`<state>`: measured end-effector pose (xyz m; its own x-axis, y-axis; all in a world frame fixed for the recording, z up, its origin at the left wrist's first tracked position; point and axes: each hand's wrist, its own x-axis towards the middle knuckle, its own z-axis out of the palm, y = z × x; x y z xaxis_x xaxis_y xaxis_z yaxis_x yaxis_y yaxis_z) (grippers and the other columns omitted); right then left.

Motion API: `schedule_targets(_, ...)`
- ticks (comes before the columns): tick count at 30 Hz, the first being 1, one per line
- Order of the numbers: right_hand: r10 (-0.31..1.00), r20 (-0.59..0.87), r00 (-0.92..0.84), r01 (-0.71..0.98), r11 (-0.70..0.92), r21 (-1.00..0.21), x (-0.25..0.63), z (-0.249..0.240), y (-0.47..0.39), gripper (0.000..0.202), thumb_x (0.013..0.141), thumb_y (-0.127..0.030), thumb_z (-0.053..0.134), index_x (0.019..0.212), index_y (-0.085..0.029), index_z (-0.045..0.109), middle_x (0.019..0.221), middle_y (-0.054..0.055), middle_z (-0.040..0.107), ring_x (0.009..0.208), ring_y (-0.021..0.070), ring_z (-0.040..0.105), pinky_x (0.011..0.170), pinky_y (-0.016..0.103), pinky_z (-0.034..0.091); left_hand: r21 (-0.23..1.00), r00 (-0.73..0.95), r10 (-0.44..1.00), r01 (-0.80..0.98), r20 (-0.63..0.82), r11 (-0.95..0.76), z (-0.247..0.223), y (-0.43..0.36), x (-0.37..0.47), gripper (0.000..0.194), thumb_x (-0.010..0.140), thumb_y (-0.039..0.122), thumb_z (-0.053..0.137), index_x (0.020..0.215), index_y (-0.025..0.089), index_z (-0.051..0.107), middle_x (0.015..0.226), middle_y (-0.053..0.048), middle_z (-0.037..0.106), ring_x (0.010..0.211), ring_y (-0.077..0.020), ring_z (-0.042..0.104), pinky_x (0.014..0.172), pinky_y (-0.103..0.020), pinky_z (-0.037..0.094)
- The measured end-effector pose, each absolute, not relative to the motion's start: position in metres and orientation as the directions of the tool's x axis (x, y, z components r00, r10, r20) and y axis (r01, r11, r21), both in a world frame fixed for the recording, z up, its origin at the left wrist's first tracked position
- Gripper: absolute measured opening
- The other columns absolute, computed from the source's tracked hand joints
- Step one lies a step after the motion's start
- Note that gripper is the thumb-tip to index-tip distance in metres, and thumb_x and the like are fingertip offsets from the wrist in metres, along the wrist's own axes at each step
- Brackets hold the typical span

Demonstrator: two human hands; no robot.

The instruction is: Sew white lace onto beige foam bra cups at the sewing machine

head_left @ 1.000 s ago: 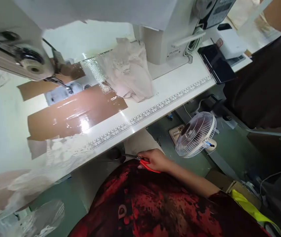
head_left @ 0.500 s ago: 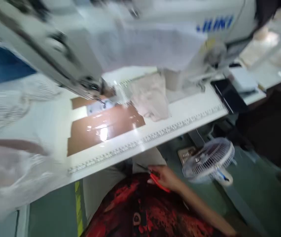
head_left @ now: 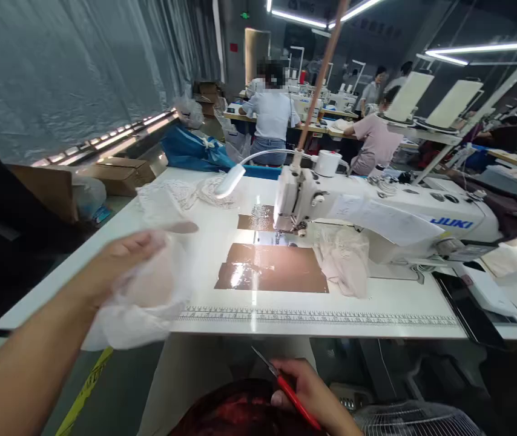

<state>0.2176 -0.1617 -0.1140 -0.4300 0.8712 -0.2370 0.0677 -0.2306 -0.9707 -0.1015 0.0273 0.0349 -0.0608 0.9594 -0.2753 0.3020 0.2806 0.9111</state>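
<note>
My left hand [head_left: 135, 251] is closed on a thin white fabric piece [head_left: 143, 306], which hangs past the table's left front edge. In my right hand [head_left: 301, 387], low by my lap, are red-handled scissors [head_left: 289, 396] with the tips pointing up and left. The sewing machine [head_left: 376, 203] stands on the white table [head_left: 199, 242], its needle area above a metal plate. Brown sheets [head_left: 272, 269] lie around that plate. Pale fabric [head_left: 344, 257] is bunched right of the needle, and lacy white fabric [head_left: 186, 194] rests at the table's back left.
A printed ruler strip [head_left: 322, 317] runs along the table's front edge. A dark phone-like slab [head_left: 467, 309] lies at the right. Below is a fan [head_left: 417, 419]. Cardboard boxes [head_left: 122, 174] and a blue bag [head_left: 195, 151] are beyond the left side; people [head_left: 272, 115] sit farther back.
The view has lifted and levelled, showing the room behind. My left arm has come into clear view with the white fabric in hand. My right hand still holds the scissors low.
</note>
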Motion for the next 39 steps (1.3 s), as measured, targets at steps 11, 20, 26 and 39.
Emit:
schedule_targets(11, 0.786, -0.110, -0.608, 0.238, 0.049, -0.970, 0.169, -0.042, -0.118, 0.059, 0.082, -0.058, 0.064, 0.128, -0.022, 0.063, 0.105, 0.007, 0.068, 0.098, 0.0264, 0.060, 0.087, 0.034, 0.047, 0.942, 0.393, 0.900, 0.330, -0.192, 0.057, -0.030, -0.039, -0.146, 0.042, 0.090, 0.056, 0.052, 0.092, 0.016, 0.065, 0.085, -0.004, 0.066, 0.076, -0.0184, 0.057, 0.066, -0.024, 0.047)
schedule_targets(20, 0.753, -0.213, -0.622, 0.449, 0.121, -0.885, 0.127, -0.065, -0.113, 0.049, 0.088, -0.048, 0.059, 0.127, -0.019, 0.061, 0.080, 0.002, 0.062, 0.078, 0.0210, 0.057, 0.072, 0.029, 0.046, 0.979, 0.421, 0.902, 0.202, -0.097, 0.011, -0.048, -0.084, -0.165, 0.034, 0.094, 0.043, 0.050, 0.091, 0.012, 0.066, 0.079, -0.001, 0.060, 0.074, -0.0123, 0.052, 0.070, -0.021, 0.042)
schedule_targets(26, 0.688, -0.264, -0.676, 0.440, 0.090, -0.894, 0.100, -0.072, -0.113, 0.042, 0.088, -0.040, 0.061, 0.125, -0.020, 0.061, 0.083, 0.002, 0.063, 0.091, 0.0231, 0.061, 0.081, 0.030, 0.049, 0.989, 0.386, 0.910, 0.068, -0.147, 0.131, -0.067, -0.103, -0.178, 0.032, 0.092, 0.040, 0.058, 0.095, 0.010, 0.068, 0.086, -0.005, 0.066, 0.079, -0.0133, 0.057, 0.073, -0.022, 0.045)
schedule_targets(39, 0.690, -0.229, -0.686, 0.463, 0.171, -0.870, 0.073, -0.074, -0.106, 0.043, 0.083, -0.036, 0.070, 0.123, -0.023, 0.058, 0.102, 0.004, 0.066, 0.095, 0.0219, 0.062, 0.084, 0.030, 0.049, 0.969, 0.330, 0.928, -0.107, -0.175, 0.221, -0.092, -0.120, -0.174, 0.033, 0.089, 0.042, 0.063, 0.094, 0.011, 0.070, 0.083, -0.004, 0.066, 0.073, -0.0106, 0.056, 0.068, -0.019, 0.043)
